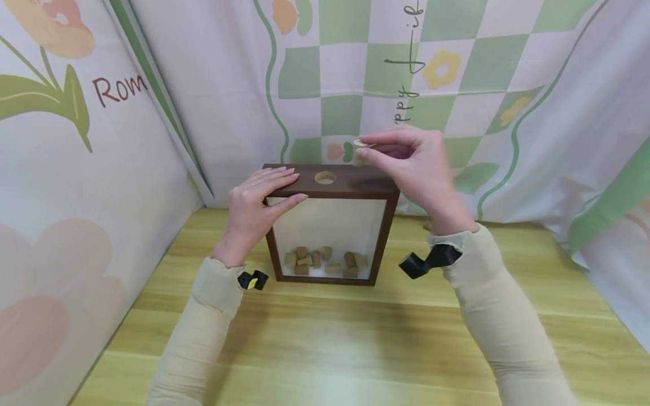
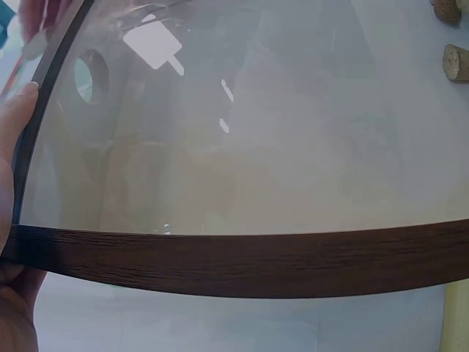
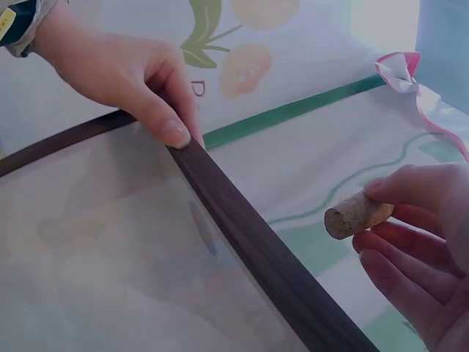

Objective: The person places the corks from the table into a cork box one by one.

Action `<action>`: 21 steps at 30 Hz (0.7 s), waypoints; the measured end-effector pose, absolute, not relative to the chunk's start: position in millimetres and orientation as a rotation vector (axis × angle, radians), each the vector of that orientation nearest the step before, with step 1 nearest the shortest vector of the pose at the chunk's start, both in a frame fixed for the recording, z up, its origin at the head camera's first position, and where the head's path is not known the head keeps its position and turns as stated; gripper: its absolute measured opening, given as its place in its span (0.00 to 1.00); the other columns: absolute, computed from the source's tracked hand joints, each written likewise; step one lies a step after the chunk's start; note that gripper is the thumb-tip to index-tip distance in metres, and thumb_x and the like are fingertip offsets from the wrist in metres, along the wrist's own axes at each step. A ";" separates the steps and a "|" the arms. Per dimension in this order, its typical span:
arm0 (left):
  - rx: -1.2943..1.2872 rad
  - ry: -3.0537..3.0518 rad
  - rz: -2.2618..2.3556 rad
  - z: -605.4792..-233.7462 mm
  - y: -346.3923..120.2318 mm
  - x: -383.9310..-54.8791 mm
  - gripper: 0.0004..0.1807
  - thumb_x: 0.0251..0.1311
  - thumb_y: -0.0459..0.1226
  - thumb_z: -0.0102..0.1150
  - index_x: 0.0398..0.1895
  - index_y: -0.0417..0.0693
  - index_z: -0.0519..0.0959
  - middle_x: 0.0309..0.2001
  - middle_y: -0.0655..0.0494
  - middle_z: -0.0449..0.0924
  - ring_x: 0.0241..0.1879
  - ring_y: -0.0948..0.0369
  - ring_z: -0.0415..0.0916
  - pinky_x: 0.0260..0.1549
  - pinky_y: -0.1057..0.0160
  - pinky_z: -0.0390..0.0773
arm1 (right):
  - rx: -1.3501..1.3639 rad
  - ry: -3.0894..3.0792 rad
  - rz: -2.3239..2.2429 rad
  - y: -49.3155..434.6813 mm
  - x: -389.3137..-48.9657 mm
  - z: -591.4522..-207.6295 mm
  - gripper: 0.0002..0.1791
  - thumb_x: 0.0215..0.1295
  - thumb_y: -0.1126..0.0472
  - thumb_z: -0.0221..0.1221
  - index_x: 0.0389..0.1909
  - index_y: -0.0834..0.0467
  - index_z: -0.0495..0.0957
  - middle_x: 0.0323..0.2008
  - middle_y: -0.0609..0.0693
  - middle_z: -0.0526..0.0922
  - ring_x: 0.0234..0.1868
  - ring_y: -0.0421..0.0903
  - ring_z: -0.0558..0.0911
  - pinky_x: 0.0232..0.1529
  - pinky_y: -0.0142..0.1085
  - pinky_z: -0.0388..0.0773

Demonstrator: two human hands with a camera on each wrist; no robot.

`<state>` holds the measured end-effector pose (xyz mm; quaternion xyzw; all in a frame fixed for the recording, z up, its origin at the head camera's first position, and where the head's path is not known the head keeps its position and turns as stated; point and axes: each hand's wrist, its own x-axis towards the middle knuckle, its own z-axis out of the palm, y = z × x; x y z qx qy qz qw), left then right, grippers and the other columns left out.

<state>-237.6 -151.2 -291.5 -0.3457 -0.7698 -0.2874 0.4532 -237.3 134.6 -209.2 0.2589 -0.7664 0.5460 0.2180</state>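
Note:
A dark wooden shadow box (image 1: 350,179) with a clear front stands upright on the table. Its top edge has a round hole (image 1: 325,178), and several corks (image 1: 316,259) lie inside along the bottom. My left hand (image 1: 259,197) holds the box's top left corner, fingers laid across the top and thumb along the front edge. Between thumb and fingertips, my right hand (image 1: 418,163) pinches one cork (image 3: 355,216) above the top right of the box, to the right of the hole. In the left wrist view, loose corks (image 2: 456,63) show behind the clear pane.
The wood-grain table (image 1: 325,344) extends in front of the box. A curtain with green checks (image 1: 340,67) hangs close behind it, and a flower-printed sheet (image 1: 66,186) rises on the left. A small brown piece (image 1: 427,225) lies partly hidden behind my right wrist.

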 end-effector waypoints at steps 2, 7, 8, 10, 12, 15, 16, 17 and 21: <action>-0.852 -1.900 -0.716 -291.1 -151.0 -237.3 0.23 0.53 0.42 0.79 0.50 0.43 0.88 0.51 0.49 0.86 0.54 0.54 0.83 0.64 0.58 0.73 | 0.743 -2.129 1.510 127.3 -238.6 -209.2 0.12 0.60 0.59 0.75 0.43 0.57 0.91 0.42 0.49 0.88 0.38 0.44 0.88 0.42 0.31 0.85; -0.850 -1.901 -0.724 -291.2 -151.2 -237.3 0.23 0.52 0.42 0.80 0.50 0.43 0.88 0.51 0.50 0.86 0.54 0.54 0.83 0.64 0.58 0.73 | 0.835 -2.142 1.491 111.3 -244.5 -211.8 0.11 0.61 0.58 0.74 0.43 0.57 0.91 0.42 0.47 0.88 0.39 0.44 0.89 0.42 0.34 0.86; -0.850 -1.904 -0.722 -291.2 -151.5 -237.3 0.23 0.52 0.42 0.80 0.50 0.43 0.88 0.51 0.50 0.86 0.54 0.54 0.83 0.64 0.58 0.73 | 0.854 -2.145 1.492 108.5 -245.9 -212.7 0.11 0.61 0.59 0.74 0.43 0.57 0.91 0.42 0.47 0.88 0.39 0.44 0.88 0.43 0.34 0.86; -0.852 -1.908 -0.714 -291.0 -152.0 -237.2 0.23 0.52 0.42 0.80 0.51 0.43 0.88 0.51 0.50 0.86 0.54 0.54 0.82 0.64 0.58 0.73 | 0.880 -2.160 1.485 103.8 -248.0 -214.3 0.10 0.61 0.59 0.74 0.43 0.57 0.91 0.43 0.47 0.88 0.39 0.44 0.88 0.43 0.34 0.86; -0.856 -1.916 -0.707 -290.6 -152.3 -236.6 0.23 0.53 0.42 0.79 0.51 0.43 0.88 0.52 0.50 0.86 0.55 0.55 0.82 0.64 0.58 0.73 | 0.901 -2.173 1.486 100.3 -250.0 -215.9 0.10 0.61 0.60 0.74 0.43 0.58 0.91 0.44 0.49 0.88 0.39 0.44 0.88 0.43 0.34 0.86; -0.862 -1.919 -0.709 -290.1 -152.7 -236.2 0.22 0.54 0.42 0.78 0.51 0.43 0.88 0.52 0.50 0.86 0.55 0.55 0.82 0.64 0.57 0.73 | 0.917 -2.188 1.475 97.6 -251.0 -217.0 0.10 0.61 0.62 0.74 0.43 0.58 0.90 0.44 0.50 0.88 0.39 0.44 0.88 0.43 0.34 0.86; -0.863 -1.918 -0.712 -290.2 -152.6 -236.3 0.22 0.54 0.42 0.78 0.51 0.43 0.88 0.52 0.50 0.86 0.55 0.55 0.82 0.64 0.56 0.73 | 0.917 -2.194 1.472 97.3 -250.9 -217.2 0.10 0.61 0.62 0.73 0.43 0.59 0.90 0.45 0.50 0.88 0.40 0.44 0.88 0.43 0.34 0.86; -0.864 -1.917 -0.712 -290.4 -152.6 -236.5 0.22 0.55 0.43 0.78 0.52 0.43 0.88 0.52 0.50 0.86 0.55 0.55 0.82 0.64 0.56 0.73 | 0.919 -2.198 1.468 97.1 -251.0 -217.4 0.10 0.61 0.62 0.73 0.43 0.59 0.90 0.45 0.50 0.88 0.40 0.44 0.88 0.43 0.34 0.85; -0.861 -1.907 -0.720 -291.4 -152.2 -237.4 0.22 0.54 0.42 0.79 0.51 0.43 0.88 0.52 0.50 0.86 0.54 0.55 0.82 0.64 0.56 0.73 | 0.915 -2.233 1.453 96.9 -251.0 -218.6 0.11 0.62 0.61 0.73 0.44 0.59 0.90 0.45 0.50 0.87 0.41 0.43 0.88 0.44 0.34 0.85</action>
